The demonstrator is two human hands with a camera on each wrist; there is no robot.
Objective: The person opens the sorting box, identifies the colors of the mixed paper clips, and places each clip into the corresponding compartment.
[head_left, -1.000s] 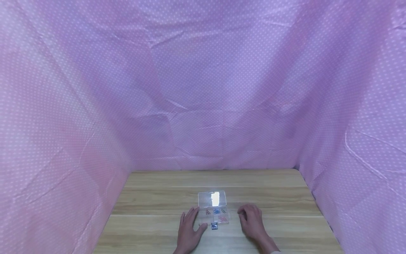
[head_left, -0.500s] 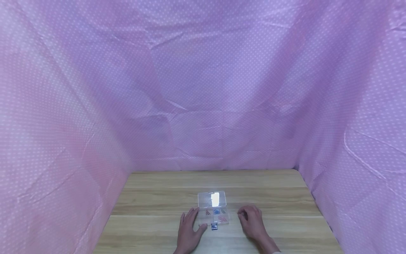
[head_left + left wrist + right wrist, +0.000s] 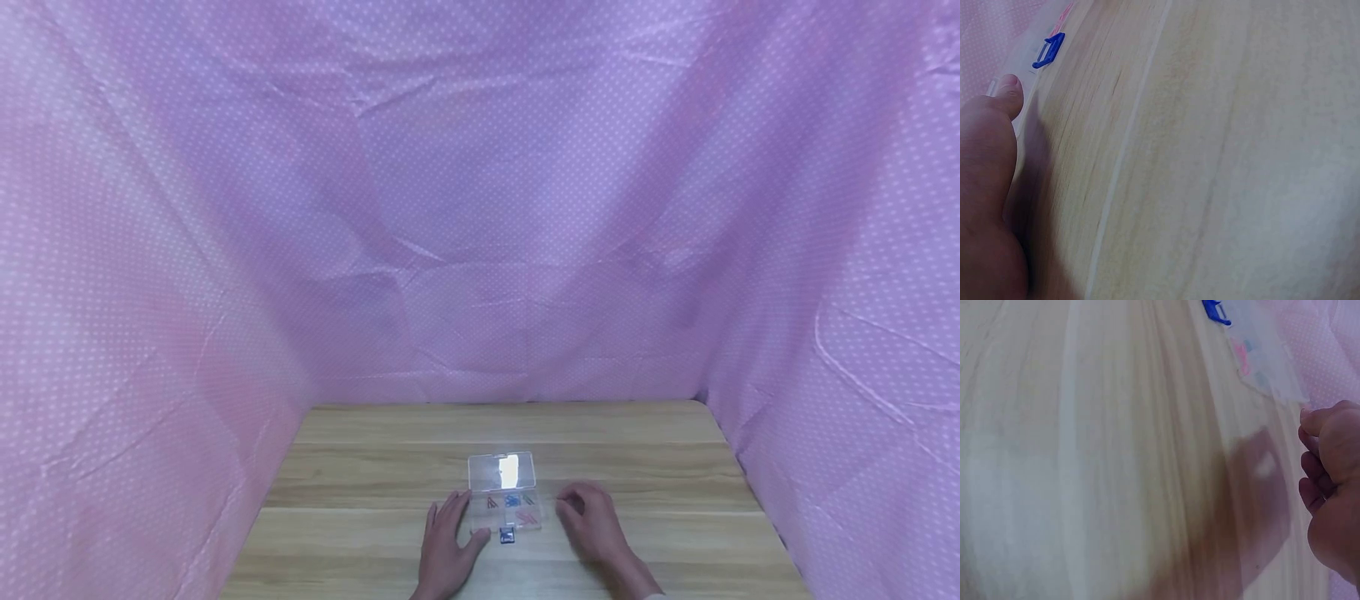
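Note:
A clear compartment box (image 3: 487, 521) lies on the table with its lid (image 3: 483, 472) tipped back. Thin red pieces (image 3: 492, 502), blue pieces (image 3: 512, 501), green pieces (image 3: 528, 499) and pink pieces (image 3: 527, 518) lie in separate compartments, too small to name surely. A blue latch (image 3: 1050, 51) sits at its front edge. My left hand (image 3: 444, 550) holds the box at its left end, thumb at the front edge, fingers at the back-left corner. My right hand (image 3: 596, 523) is just right of the box, fingers curled, thumb and forefinger tips (image 3: 1305, 416) together; nothing shows between them.
The wooden table (image 3: 360, 450) reaches back to a pink dotted cloth (image 3: 480, 317), which hangs behind it and on both sides. Light glares off the lid.
My right hand has shifted slightly left toward the box, with its fingertips still together. The left hand and the box stay where they were.

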